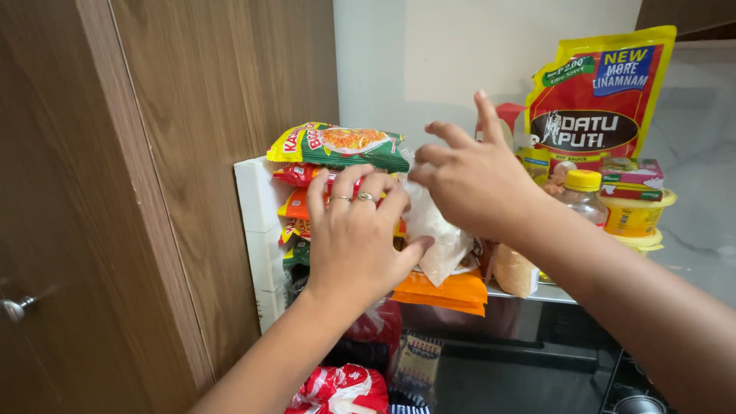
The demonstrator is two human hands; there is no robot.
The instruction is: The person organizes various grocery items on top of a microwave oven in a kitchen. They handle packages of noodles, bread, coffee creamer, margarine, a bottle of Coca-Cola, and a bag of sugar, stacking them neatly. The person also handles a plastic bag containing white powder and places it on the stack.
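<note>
Clear plastic bag sits at the front of the stacked noodle packets, pinched by the right hand, thumb and forefinger closed on its top, other fingers fanned. The left hand lies flat against the stack, fingers loosely curled, gripping nothing I can see (a steadying palm helps). Right of the stack stand a yellow-capped bottle and a red sauce pouch; better to lift the bag slowly.

Materials, pantry shelf
Noodle packets were glossy plastic film; cabinet door matt wood-grain laminate; clear bag thin, crinkled plastic.
</note>
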